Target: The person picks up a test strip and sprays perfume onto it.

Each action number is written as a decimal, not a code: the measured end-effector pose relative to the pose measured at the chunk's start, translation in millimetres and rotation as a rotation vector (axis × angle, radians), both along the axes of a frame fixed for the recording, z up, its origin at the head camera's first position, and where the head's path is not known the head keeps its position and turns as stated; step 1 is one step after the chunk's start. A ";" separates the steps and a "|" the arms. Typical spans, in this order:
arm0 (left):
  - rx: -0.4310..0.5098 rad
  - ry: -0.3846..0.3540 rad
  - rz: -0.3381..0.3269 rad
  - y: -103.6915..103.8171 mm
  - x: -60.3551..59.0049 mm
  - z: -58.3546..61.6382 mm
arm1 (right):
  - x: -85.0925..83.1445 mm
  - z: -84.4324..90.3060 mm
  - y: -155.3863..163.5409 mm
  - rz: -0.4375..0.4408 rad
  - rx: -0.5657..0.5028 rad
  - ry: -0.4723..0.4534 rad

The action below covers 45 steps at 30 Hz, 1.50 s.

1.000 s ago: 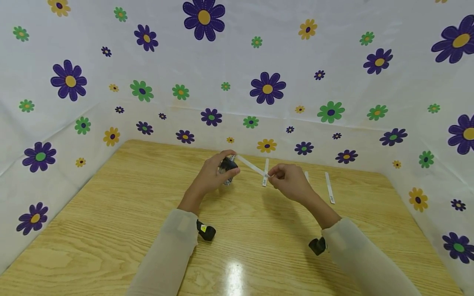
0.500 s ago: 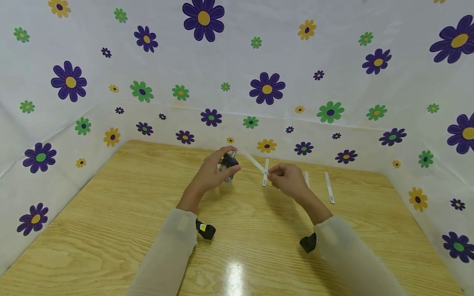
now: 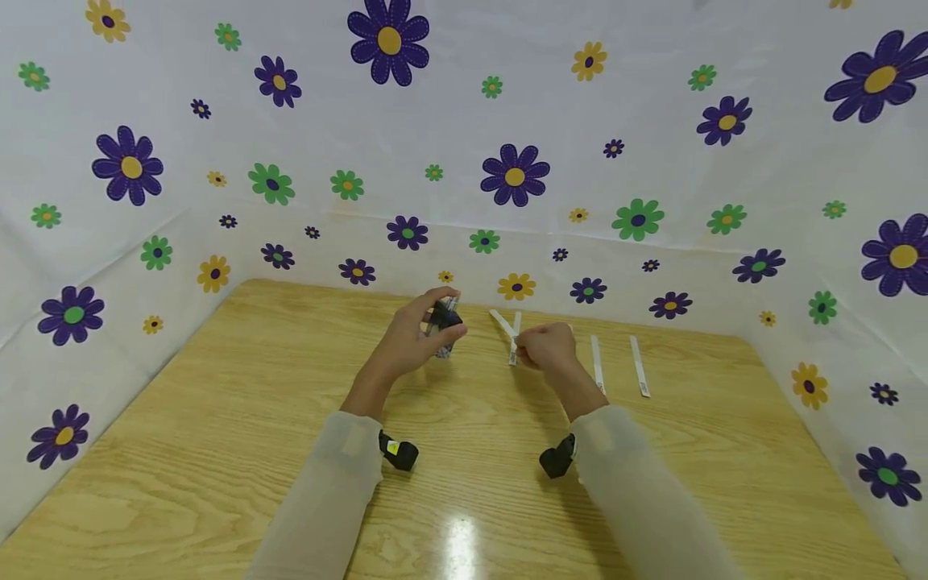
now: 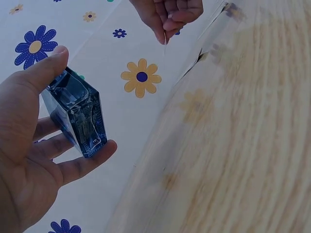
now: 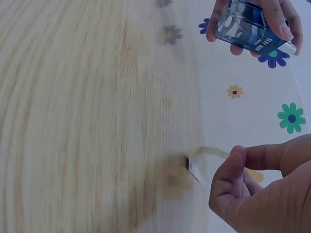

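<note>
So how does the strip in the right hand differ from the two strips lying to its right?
The held strip is pinched by the right hand and slants up off the table; the two loose strips lie flat and untouched. The held one angles toward the blue bottle in the left hand; the loose ones run side by side. All are narrow white strips.

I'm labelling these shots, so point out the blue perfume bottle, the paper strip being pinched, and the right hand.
blue perfume bottle (image 4: 77,114), left wrist view, glass side face.
paper strip (image 3: 502,322), head view, free upper end.
right hand (image 3: 547,348), head view, back of the hand.
</note>
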<state>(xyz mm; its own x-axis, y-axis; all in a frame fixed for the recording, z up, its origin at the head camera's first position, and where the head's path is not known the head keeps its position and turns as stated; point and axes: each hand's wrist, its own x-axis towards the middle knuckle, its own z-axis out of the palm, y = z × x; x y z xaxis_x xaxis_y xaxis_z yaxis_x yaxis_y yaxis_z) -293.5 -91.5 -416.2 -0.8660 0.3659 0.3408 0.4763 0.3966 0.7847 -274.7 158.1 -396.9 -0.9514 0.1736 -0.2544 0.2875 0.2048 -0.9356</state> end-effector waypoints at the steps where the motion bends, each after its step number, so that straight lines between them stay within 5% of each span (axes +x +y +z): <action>1: 0.001 0.001 0.001 -0.4 -0.1 -0.4 | -0.8 -0.7 -2.6 -0.017 -0.019 -0.009; 11: 0.023 -0.024 -0.002 -1.8 0.9 0.9 | -8.7 -9.6 -20.3 -0.145 -0.151 -0.047; 45: 0.004 -0.038 0.017 -1.8 2.9 3.5 | 0.1 -8.2 -23.2 0.056 -0.232 -0.192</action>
<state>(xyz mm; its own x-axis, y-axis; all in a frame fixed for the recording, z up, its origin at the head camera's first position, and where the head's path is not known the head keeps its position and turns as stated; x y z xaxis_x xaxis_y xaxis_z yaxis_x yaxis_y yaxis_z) -290.6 -93.4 -412.7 -0.8846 0.3495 0.3088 0.4391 0.4013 0.8038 -274.6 134.9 -405.1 -0.8887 0.0384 -0.4569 0.4577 0.0121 -0.8890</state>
